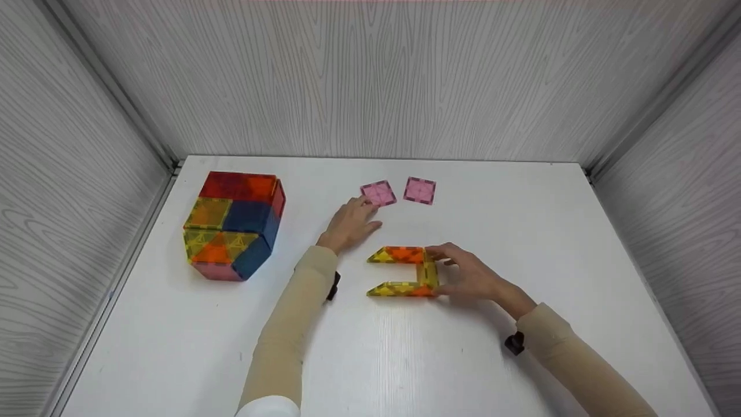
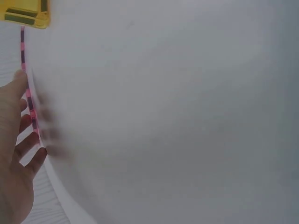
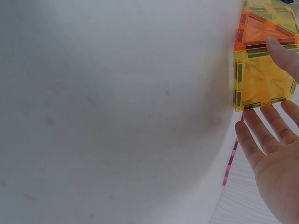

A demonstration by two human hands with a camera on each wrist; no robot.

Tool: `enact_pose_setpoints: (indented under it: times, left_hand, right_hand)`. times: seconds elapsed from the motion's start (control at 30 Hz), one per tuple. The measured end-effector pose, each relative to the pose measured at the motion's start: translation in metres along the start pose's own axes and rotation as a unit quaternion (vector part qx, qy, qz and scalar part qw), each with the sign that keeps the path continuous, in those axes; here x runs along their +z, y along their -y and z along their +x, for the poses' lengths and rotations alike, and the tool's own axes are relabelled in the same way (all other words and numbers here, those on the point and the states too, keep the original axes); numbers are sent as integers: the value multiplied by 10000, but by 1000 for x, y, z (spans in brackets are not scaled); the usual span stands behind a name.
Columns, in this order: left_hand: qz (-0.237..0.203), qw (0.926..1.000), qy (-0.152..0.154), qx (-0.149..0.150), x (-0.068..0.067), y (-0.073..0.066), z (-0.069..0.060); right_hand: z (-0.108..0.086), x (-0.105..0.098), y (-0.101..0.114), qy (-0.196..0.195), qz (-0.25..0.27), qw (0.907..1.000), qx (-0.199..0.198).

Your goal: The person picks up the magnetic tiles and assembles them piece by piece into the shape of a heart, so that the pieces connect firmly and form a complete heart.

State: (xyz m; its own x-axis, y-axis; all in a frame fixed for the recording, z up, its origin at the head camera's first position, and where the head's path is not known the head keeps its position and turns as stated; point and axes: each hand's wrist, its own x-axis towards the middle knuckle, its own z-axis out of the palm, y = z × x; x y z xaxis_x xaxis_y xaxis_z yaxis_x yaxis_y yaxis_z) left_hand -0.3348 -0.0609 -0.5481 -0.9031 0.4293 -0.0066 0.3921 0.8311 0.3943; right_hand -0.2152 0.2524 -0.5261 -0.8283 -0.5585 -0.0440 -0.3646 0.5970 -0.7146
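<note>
In the head view my left hand [image 1: 349,225] reaches to a pink square magnetic tile [image 1: 379,193] lying flat. Its fingertips rest at the tile's near left edge, with the thumb spread away. My right hand [image 1: 472,275] holds the right end of a U-shaped magnetic-tile frame [image 1: 427,269], with fingers on the far side and thumb on the near side. Yellow and orange tiles form this frame, and its two pointed arms face left. The right wrist view shows the thumb over an orange triangle [image 3: 261,31] and fingertips at the edge of a yellow square [image 3: 264,79].
A second pink square tile [image 1: 419,190] lies just right of the first. At the table's left stands a larger multicoloured magnetic-tile block [image 1: 231,223] in red, yellow, blue, orange and pink. Pale wood-grain walls [image 1: 376,81] enclose the white table [image 1: 370,359] at the back and sides.
</note>
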Motion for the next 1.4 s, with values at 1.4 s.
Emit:
enact_pose_setpoints:
  times: [1.4]
  left_hand:
    - [298,9976,304,-548,-25,9,-18]
  right_hand:
    - [2,0,2,22,-10,10000,13]
